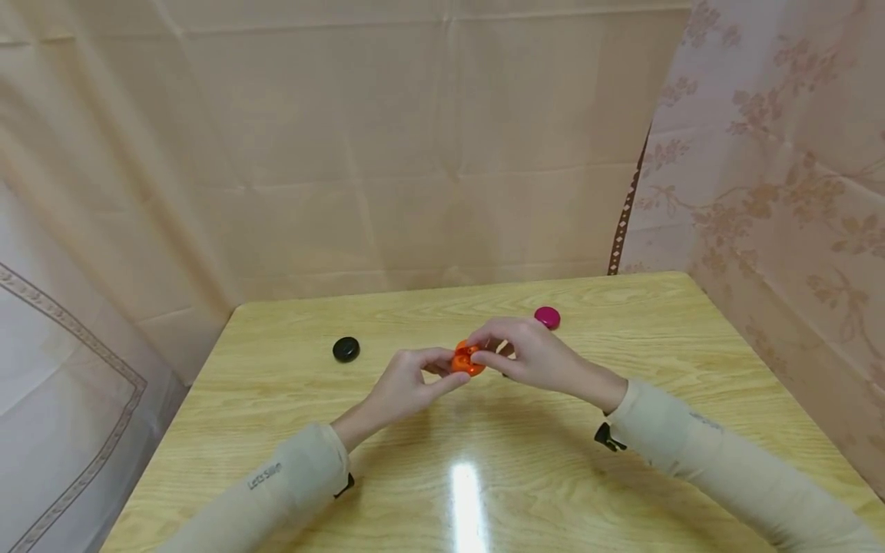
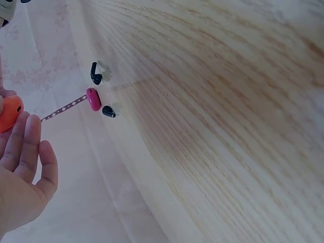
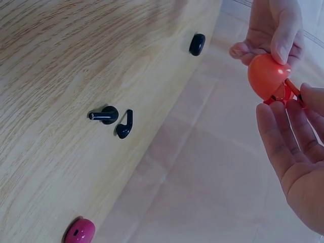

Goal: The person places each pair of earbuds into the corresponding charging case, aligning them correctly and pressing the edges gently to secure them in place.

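Observation:
Over the table, my left hand [image 1: 408,380] grips a glossy orange earbud case [image 1: 469,367] between thumb and fingers. The case [image 3: 265,75] stands open, its rounded shell toward the right wrist camera. At its opening my right hand [image 1: 535,357] pinches an orange earbud [image 3: 292,86] by the stem, and the fingers hide part of it. In the left wrist view, the case [image 2: 11,112] shows a small dark slot beside the left fingers [image 2: 17,144].
Two black earbuds [image 3: 106,115] lie on the wood-grain table [image 1: 276,430], mostly behind my right hand in the head view. A round black case [image 1: 346,349] sits at the left, and a magenta case [image 1: 548,317] near the back edge. Curtains [image 1: 415,153] hang behind.

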{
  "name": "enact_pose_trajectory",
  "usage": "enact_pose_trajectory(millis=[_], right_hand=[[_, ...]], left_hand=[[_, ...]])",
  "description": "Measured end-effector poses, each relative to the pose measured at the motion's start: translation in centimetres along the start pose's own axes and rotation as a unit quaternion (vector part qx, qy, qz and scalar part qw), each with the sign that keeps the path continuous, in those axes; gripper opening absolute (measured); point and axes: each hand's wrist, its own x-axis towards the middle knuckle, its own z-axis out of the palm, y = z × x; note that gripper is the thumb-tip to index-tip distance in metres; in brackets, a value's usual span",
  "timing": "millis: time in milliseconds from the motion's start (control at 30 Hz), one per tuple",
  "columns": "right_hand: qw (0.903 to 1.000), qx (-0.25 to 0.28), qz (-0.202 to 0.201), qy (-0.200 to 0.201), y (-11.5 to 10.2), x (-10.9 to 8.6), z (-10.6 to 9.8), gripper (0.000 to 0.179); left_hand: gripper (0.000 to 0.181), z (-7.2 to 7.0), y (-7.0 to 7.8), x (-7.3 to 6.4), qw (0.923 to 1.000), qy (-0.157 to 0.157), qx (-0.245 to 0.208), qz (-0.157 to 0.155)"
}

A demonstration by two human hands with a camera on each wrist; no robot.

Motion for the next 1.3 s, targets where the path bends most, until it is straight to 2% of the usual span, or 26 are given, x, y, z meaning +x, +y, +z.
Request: enact_pose_trajectory(millis=[367, 600, 900, 1300], right_hand=[[0.9999, -0.005, 0.005, -0.008, 0.29, -0.02, 0.12, 0.019], [0.9999, 0.000, 0.009, -0.015, 0.37, 0.00, 0.16, 0.018], [0.9998, 0.000, 0.004, -0.018, 0.28, 0.07, 0.18, 0.018], [0.9996, -0.024, -0.014, 0.008, 0.28, 0.17, 0.59, 0.020]], left_hand=[[0.025, -0.02, 0.22, 0.02, 1.0000, -0.004, 0.003, -0.002], [0.028, 0.04, 0.40, 0.06, 0.9998, -0.010, 0.000, -0.017], [0.024, 0.01, 0.59, 0.23, 0.9997, -0.014, 0.006, -0.021], [0.023, -0.03, 0.40, 0.25, 0.9998, -0.015, -0.005, -0.010]])
